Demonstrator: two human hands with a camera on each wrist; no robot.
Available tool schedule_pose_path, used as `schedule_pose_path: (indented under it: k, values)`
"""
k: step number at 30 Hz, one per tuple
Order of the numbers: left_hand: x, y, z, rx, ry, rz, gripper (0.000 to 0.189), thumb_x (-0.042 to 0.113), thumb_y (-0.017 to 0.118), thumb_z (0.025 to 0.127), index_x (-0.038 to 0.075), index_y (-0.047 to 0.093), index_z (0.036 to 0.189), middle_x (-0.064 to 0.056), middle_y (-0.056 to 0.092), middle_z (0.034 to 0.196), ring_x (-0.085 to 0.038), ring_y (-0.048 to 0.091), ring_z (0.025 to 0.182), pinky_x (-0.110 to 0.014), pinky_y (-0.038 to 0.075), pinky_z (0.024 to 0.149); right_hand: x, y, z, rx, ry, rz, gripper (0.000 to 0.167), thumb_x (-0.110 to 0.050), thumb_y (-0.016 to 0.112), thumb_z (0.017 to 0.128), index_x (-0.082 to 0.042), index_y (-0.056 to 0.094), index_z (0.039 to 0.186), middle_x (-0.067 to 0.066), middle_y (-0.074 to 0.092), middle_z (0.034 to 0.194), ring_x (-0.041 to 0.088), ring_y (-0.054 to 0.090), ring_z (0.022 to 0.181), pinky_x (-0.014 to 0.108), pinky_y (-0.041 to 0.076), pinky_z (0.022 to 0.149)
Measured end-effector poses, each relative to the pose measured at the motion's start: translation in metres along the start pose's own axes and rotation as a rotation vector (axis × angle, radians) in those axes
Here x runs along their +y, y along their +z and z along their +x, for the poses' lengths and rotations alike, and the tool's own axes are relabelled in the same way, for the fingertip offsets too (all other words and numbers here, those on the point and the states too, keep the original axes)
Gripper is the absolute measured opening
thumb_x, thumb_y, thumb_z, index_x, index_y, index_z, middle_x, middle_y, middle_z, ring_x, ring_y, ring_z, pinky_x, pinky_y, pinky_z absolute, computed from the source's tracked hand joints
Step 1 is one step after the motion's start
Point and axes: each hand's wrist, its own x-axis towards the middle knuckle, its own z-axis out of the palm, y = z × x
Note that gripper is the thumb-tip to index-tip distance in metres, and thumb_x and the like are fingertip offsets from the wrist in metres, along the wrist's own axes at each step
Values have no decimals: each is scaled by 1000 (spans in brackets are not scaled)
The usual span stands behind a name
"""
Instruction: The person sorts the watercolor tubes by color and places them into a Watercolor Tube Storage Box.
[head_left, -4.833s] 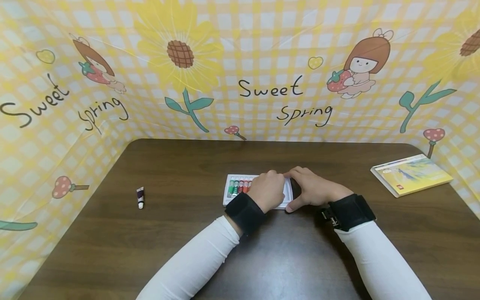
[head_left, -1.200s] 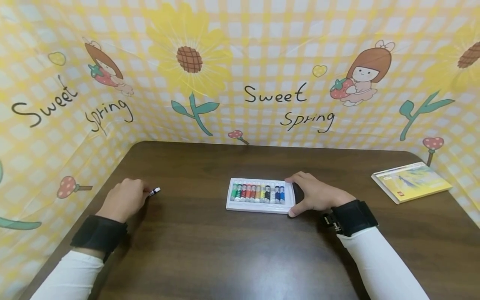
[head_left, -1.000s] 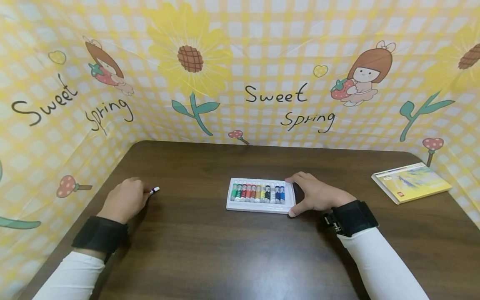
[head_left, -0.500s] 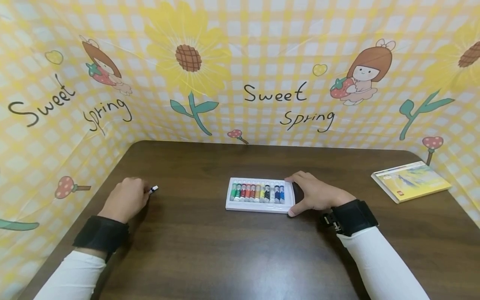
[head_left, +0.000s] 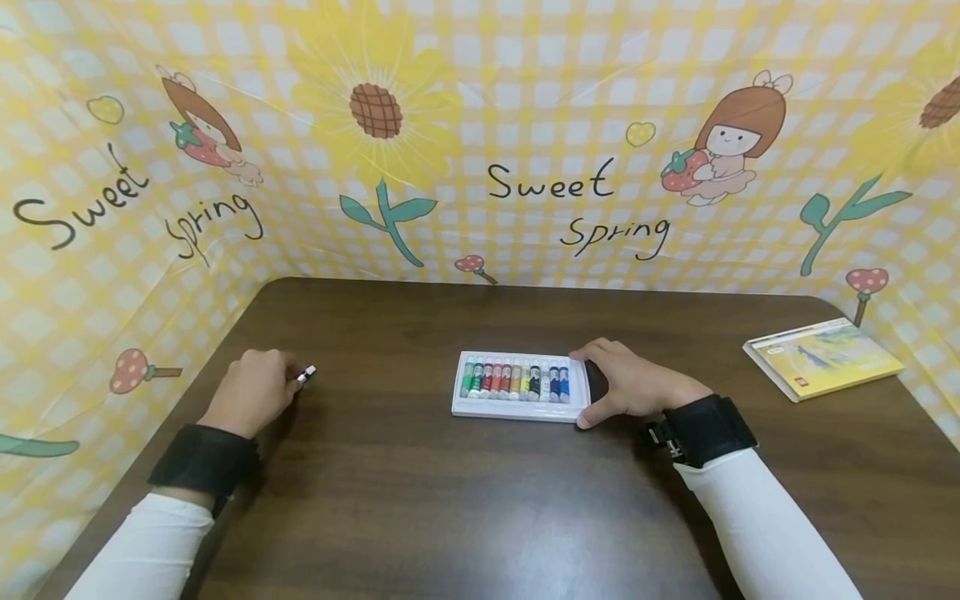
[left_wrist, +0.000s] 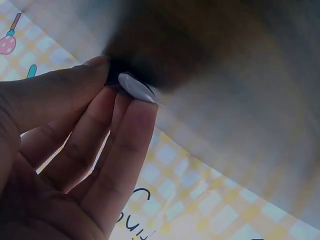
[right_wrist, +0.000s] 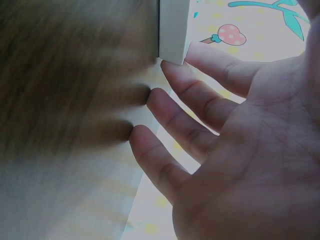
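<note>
Between thumb and fingertips, my left hand [head_left: 251, 392] pinches a small dark paint tube [head_left: 306, 374] with a white cap, at the table's left side. Up close in the left wrist view, a pale part of the tube [left_wrist: 136, 87] shows past the fingertips; the rest is covered. A white plastic tray [head_left: 487, 410] with a row of coloured paint tubes [head_left: 516, 380] lies mid-table. My right hand [head_left: 637, 379] holds the tray's right end, thumb at the near corner and index finger at the far one. In the right wrist view, other fingertips touch the table beside the tray's edge.
A yellow box or pad [head_left: 825, 358] with a picture on its cover lies at the table's right rear. Brown wooden tabletop [head_left: 420, 500] stretches under both arms. Yellow checked cloth [head_left: 525, 75] hangs behind and along the sides.
My left hand has gone from over the tray to the far left and picked up the tube lying there. Lately the tube's cap has tilted slightly upward. My right hand stays at the tray.
</note>
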Motion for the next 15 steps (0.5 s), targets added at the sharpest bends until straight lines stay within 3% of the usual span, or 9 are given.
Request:
schedule_pose_path:
  k: [7,15]
  values:
    - [-1,-1,-1,-35,-67,-72,12,3,76,92,-2,79,101,-22,78,92,-44,73,82,-57,57,72,0,0,0,-5,-5,-4,99,-42,93,78,-3,45,155,22,45,154,38,43,138,61,38,118]
    - [-5,-2,3,-69,-85,-60,12,7,77,92,0,81,101,-20,78,91,-47,73,86,-60,57,73,1,-1,1,-7,4,-6,98,-44,93,78,-4,45,155,21,45,155,37,42,138,62,38,118]
